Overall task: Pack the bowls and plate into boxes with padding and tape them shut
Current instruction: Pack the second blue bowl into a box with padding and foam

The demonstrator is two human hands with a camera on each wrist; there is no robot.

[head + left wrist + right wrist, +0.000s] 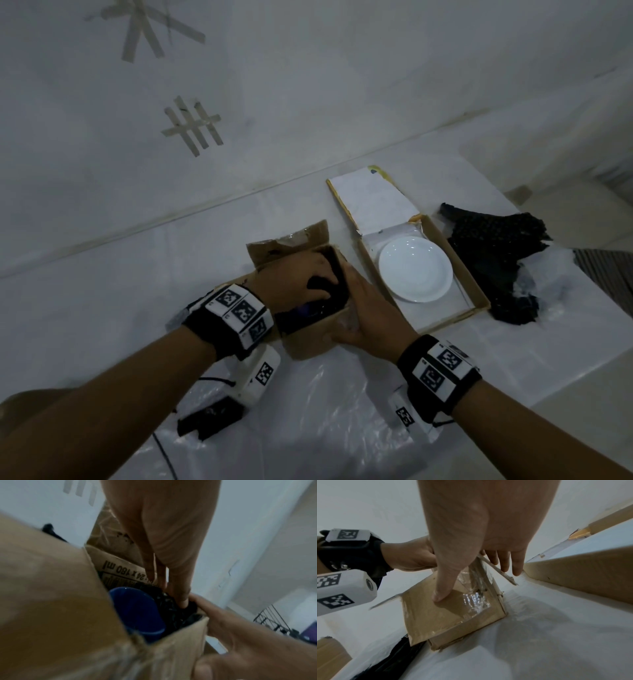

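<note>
A small open cardboard box (308, 339) stands at the table's middle. Inside it a blue bowl (137, 609) sits upright beside crumpled black padding (171, 609). My left hand (308, 277) reaches down into the box, and its fingertips (181, 600) are dug into the padding with a wad of it against the thumb. My right hand (363, 308) braces the box's right front corner, with the thumb (440, 593) pressed on the taped front wall (436, 615) and straight fingers on the side. To the right a white plate (415, 269) lies in a flat open box (476, 284).
A loose sheet of black padding (496, 260) lies right of the flat box. Clear plastic film (325, 411) covers the table in front of me, with a black scrap (209, 418) at the front left. The table edge (565, 370) runs close on the right; the wall is behind.
</note>
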